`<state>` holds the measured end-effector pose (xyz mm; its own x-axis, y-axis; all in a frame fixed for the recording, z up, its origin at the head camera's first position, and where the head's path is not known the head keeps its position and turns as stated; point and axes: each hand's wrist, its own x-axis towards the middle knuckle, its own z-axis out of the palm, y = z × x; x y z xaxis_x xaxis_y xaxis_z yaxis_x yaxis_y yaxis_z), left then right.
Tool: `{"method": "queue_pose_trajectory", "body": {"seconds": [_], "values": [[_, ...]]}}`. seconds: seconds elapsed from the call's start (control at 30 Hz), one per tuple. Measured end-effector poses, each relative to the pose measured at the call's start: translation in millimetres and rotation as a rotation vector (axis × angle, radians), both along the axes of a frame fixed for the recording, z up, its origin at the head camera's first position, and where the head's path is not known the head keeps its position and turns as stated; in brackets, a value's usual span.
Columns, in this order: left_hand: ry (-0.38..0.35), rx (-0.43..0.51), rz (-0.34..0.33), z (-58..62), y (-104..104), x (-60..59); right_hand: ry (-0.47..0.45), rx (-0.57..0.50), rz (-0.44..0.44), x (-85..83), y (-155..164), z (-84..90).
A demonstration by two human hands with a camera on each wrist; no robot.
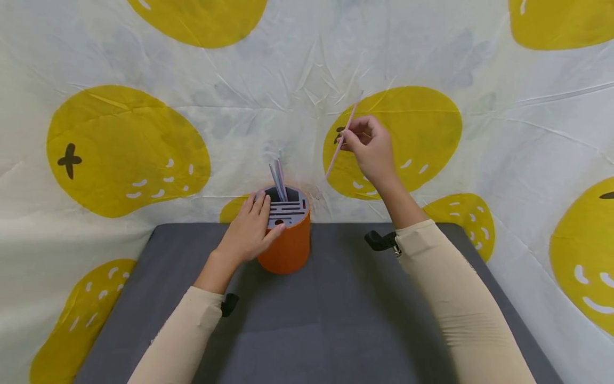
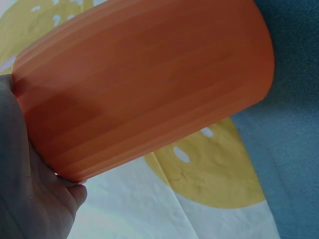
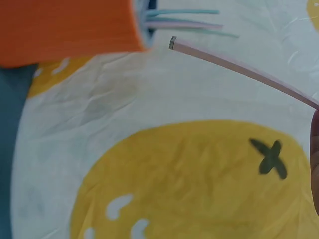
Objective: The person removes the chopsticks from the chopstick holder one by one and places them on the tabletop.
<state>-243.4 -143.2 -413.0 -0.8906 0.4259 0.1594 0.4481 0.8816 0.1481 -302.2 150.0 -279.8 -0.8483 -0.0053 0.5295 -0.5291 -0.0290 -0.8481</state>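
An orange round utensil holder point(image 1: 285, 253) stands at the back of the dark table, its grey top cut with slots. My left hand point(image 1: 247, 226) rests on the left of this top, fingers straight and thumb at the front rim. In the left wrist view, the hand point(image 2: 37, 199) lies at the holder's rim. My right hand point(image 1: 371, 149) pinches a thin pink chopstick point(image 1: 336, 154) in the air, right of and above the holder. Its squared lower end point(image 3: 174, 44) has dark marks. Several pale sticks point(image 1: 279, 178) stand in the holder's rear opening.
A dark grey cloth covers the table point(image 1: 316, 330). Right behind its back edge hangs a white sheet point(image 1: 249, 128) printed with large yellow fruit shapes. Black straps point(image 1: 379, 241) show at both wrists.
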Motion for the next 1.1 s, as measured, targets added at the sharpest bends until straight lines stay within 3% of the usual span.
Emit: {"method": "queue_pose_trajectory", "body": {"seconds": [0.17,0.47,0.93,1.1], "values": [[0.011,0.000,-0.004,0.3,1,0.1,-0.071,0.097,-0.035,0.1,17,-23.6],[0.009,-0.005,-0.001,-0.6,1,-0.3,-0.180,0.267,-0.072,0.7,37,-85.8],[0.013,0.001,-0.003,-0.4,-1,0.5,-0.396,0.494,-0.090,9.1,42,-174.8],[0.016,0.009,-0.004,-1.3,0,0.9,-0.459,0.559,-0.079,16.2,41,-198.7]]}}
